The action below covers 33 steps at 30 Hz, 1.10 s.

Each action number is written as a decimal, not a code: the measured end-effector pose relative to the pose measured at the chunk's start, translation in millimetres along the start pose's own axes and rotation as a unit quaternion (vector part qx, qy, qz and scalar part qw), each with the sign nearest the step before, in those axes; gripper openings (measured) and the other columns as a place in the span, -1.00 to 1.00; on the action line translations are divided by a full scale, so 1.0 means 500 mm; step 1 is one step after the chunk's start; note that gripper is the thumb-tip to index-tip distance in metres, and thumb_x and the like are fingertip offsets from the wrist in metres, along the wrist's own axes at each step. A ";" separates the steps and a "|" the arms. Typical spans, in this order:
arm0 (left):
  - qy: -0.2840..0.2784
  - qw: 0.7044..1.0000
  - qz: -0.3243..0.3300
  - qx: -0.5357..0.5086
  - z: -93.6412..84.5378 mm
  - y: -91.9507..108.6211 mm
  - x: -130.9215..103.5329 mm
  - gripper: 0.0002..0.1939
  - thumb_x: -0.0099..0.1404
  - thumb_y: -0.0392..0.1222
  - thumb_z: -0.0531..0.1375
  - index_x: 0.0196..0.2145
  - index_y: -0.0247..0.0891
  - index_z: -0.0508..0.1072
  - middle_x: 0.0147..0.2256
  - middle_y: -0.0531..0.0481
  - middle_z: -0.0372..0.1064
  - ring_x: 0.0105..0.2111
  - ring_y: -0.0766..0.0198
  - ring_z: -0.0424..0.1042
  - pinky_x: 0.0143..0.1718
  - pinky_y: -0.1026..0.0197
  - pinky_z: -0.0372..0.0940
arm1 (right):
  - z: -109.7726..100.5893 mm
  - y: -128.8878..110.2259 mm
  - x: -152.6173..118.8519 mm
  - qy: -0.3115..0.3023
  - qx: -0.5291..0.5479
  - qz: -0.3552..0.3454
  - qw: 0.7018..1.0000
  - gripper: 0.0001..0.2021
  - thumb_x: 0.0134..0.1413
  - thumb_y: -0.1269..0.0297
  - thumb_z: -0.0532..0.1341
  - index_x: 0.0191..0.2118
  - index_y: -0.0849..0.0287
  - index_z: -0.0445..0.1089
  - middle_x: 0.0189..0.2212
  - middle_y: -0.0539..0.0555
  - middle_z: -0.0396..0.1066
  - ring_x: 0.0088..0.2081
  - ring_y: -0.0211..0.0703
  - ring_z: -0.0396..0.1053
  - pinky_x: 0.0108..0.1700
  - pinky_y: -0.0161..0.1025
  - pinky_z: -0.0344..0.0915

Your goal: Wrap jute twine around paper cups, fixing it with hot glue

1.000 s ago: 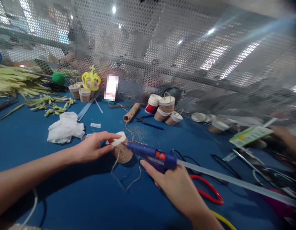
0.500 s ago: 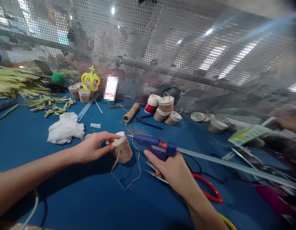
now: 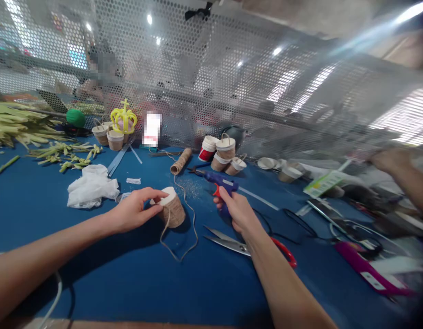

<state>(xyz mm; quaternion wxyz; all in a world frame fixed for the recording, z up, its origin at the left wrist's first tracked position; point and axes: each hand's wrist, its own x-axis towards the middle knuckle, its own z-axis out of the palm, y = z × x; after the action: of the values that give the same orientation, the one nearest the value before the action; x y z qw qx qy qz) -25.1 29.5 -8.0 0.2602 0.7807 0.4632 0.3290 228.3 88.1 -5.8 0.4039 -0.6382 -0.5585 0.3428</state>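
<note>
My left hand (image 3: 138,209) pinches the white rim of a small paper cup (image 3: 173,211) wrapped in brown twine, tilted on the blue table. A loose length of twine (image 3: 195,228) loops from the cup over the table and runs up to a twine roll (image 3: 181,161). In my right hand (image 3: 236,208) is a blue glue gun (image 3: 221,180) with a red trigger, its nozzle pointing left and away, apart from the cup. A clear glue stick (image 3: 258,198) sticks out of its back. Open scissors (image 3: 228,242) with red handles lie beneath my right forearm.
Wrapped cups (image 3: 226,153) are stacked near the mesh screen (image 3: 184,68), pliers beside them. White crumpled plastic (image 3: 92,186), green husk pieces (image 3: 66,153) and a yellow crown (image 3: 124,119) stand left. Another person's hand (image 3: 391,162) is at right, above a purple item (image 3: 369,269).
My right hand has drawn the glue gun away from the cup, up and back toward the pliers. My left hand still holds the cup. The camera view has shifted slightly.
</note>
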 end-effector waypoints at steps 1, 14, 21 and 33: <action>0.003 1.000 0.002 0.001 0.000 0.000 0.000 -0.69 0.18 -0.22 0.02 -0.14 -0.33 0.36 -0.22 -0.11 0.40 -0.26 0.23 0.35 -0.18 0.13 0.24 | 0.003 0.006 0.005 0.005 -0.023 0.007 1.000 -0.70 0.05 0.12 0.04 -0.49 0.26 0.26 -0.61 0.03 0.32 -0.64 -0.32 0.26 -0.60 -0.34 0.20; 0.027 1.000 -0.003 0.002 -0.001 0.004 -0.003 -0.75 0.18 -0.23 0.05 -0.18 -0.33 0.36 -0.30 -0.09 0.41 -0.29 0.22 0.37 -0.21 0.14 0.25 | 0.007 -0.048 -0.049 0.071 -0.224 -0.159 0.959 -0.85 -0.05 0.22 0.17 -0.48 0.20 0.31 -0.37 0.14 0.36 -0.22 -0.08 0.30 -0.23 -0.20 0.19; 0.030 0.999 -0.011 0.009 0.002 0.007 -0.006 -0.73 0.19 -0.23 0.06 -0.16 -0.35 0.36 -0.29 -0.11 0.39 -0.28 0.21 0.36 -0.21 0.14 0.25 | 0.083 -0.120 -0.193 -0.214 -0.128 -0.154 0.956 -0.79 -0.18 0.19 0.25 -0.44 0.19 0.27 -0.55 -0.01 0.38 -0.51 -0.27 0.31 -0.45 -0.33 0.21; 0.017 0.997 0.078 0.008 0.004 0.016 -0.012 -0.75 0.20 -0.27 0.04 -0.17 -0.36 0.36 -0.35 -0.09 0.36 -0.33 0.26 0.31 -0.27 0.22 0.23 | 0.051 -0.116 -0.150 -0.080 -0.111 -0.317 0.938 -0.82 0.07 0.28 0.08 -0.44 0.22 0.35 -0.57 -0.02 0.33 -0.52 -0.31 0.24 -0.45 -0.37 0.17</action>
<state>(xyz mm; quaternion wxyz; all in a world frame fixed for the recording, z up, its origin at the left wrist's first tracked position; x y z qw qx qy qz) -21.3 20.5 -5.3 0.2197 0.8107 0.4081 0.3577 169.6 20.1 33.8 0.3721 -0.4394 -0.7970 0.1824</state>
